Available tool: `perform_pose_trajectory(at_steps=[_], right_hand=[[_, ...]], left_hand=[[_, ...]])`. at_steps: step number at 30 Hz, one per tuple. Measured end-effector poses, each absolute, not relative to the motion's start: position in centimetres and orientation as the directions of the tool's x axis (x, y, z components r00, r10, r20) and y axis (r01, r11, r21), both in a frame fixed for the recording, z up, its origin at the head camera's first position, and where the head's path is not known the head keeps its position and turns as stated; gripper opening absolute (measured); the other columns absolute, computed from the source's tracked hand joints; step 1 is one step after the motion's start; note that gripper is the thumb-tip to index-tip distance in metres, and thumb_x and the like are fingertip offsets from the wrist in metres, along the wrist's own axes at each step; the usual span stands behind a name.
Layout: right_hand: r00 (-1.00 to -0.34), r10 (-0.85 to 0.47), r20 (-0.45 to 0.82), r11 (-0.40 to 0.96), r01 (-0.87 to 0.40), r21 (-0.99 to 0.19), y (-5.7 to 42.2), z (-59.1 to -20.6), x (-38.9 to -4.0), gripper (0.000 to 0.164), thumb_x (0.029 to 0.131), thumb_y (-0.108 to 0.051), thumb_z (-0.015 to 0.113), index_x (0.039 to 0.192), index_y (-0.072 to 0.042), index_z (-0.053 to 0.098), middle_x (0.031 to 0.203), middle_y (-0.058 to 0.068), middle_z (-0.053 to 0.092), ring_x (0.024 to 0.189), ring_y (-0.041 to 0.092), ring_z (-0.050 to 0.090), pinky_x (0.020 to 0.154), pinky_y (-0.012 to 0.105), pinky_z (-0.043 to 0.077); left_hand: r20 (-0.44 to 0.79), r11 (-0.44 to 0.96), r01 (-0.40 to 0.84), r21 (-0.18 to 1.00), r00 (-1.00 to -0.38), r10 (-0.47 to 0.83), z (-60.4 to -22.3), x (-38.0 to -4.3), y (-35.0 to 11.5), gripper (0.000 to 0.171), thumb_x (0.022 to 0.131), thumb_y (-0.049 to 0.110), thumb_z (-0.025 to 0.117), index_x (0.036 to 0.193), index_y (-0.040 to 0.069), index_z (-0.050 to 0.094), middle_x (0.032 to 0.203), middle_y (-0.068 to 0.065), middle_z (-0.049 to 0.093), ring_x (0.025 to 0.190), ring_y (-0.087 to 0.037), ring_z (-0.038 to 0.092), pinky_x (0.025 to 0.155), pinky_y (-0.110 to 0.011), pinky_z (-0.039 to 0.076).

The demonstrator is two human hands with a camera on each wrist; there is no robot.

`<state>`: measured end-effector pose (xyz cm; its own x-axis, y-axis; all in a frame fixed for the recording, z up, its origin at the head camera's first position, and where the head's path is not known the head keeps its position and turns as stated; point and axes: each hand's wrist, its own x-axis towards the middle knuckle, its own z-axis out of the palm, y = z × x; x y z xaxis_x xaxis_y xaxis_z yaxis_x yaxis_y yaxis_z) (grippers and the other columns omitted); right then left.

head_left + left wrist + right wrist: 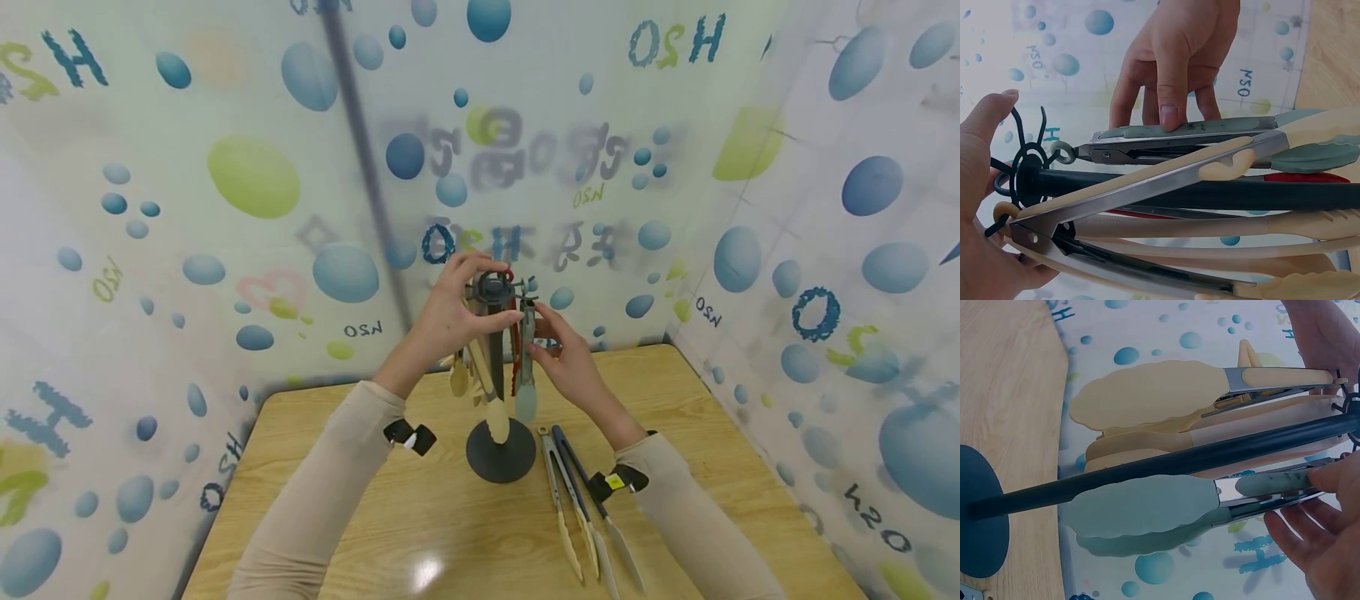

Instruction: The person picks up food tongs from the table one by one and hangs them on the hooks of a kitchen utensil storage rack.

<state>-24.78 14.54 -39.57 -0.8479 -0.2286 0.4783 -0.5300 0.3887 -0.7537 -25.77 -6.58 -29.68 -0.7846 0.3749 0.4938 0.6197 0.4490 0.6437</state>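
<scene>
My left hand [450, 312] grips the hooked top of a black utensil stand [501, 458], its thumb and fingers spread around the ring of hooks. On the right side, my right hand [566, 358] pinches the handles of pale green tongs [1147, 503] between thumb and fingers. In the left wrist view, a loop at the tongs' end sits on one of the hooks. Cream tongs [1166, 178] hang from another hook, nearer my left hand. Cream and beige utensils [1141, 447] hang around the pole, and a red utensil [1307, 178] is partly hidden behind it.
Tongs with cream tips [560, 504] and a longer dark-handled pair [581, 458] lie on the wooden table [375, 508], right of the stand's base. A patterned curtain [480, 200] hangs behind the table, with another side close on the right.
</scene>
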Motion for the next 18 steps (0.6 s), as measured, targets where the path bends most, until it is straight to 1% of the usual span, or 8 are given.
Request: perform_pose_trajectory(at_steps=[5,12,17,18], right_hand=[[-0.843,-0.236,0.483,0.369,-0.537,-0.758,14.61,-39.67,-24.8,0.063,0.098,-0.012,0.06,0.155,-0.014,0.033,0.126,0.02,0.063,0.118,0.034,0.061,0.09,0.052,0.056],[-0.84,-0.239,0.487,0.372,-0.542,-0.753,14.67,-39.78,-25.01,0.064,0.098,-0.011,0.06,0.155,-0.013,0.032,0.133,0.019,0.06,0.12,0.034,0.06,0.091,0.051,0.055],[-0.852,-0.249,0.461,0.362,-0.523,-0.771,14.55,-39.57,-24.99,0.067,0.098,-0.008,0.06,0.156,-0.009,0.028,0.132,0.023,0.059,0.122,0.036,0.058,0.093,0.052,0.054],[-0.853,-0.254,0.456,0.364,-0.522,-0.772,14.47,-39.16,-24.67,0.066,0.098,-0.007,0.059,0.156,-0.006,0.027,0.131,0.024,0.059,0.122,0.037,0.058,0.093,0.052,0.054]], left_hand=[[0.494,0.442,0.62,0.648,-0.784,0.375,-29.76,-25.79,-6.57,0.058,0.08,0.035,0.083,0.132,0.023,0.059,0.151,-0.007,0.037,0.141,-0.03,0.037,0.103,-0.054,0.046],[0.499,0.438,0.624,0.647,-0.781,0.376,-29.71,-25.78,-6.52,0.059,0.08,0.035,0.083,0.132,0.023,0.058,0.151,-0.007,0.036,0.141,-0.031,0.036,0.105,-0.055,0.044],[0.502,0.435,0.627,0.646,-0.778,0.378,-29.75,-25.84,-6.56,0.059,0.081,0.034,0.083,0.133,0.022,0.058,0.151,-0.007,0.036,0.14,-0.031,0.037,0.103,-0.054,0.046],[0.503,0.435,0.629,0.645,-0.777,0.379,-29.75,-25.84,-6.56,0.059,0.08,0.034,0.083,0.133,0.022,0.058,0.151,-0.007,0.036,0.14,-0.031,0.037,0.102,-0.054,0.046]])
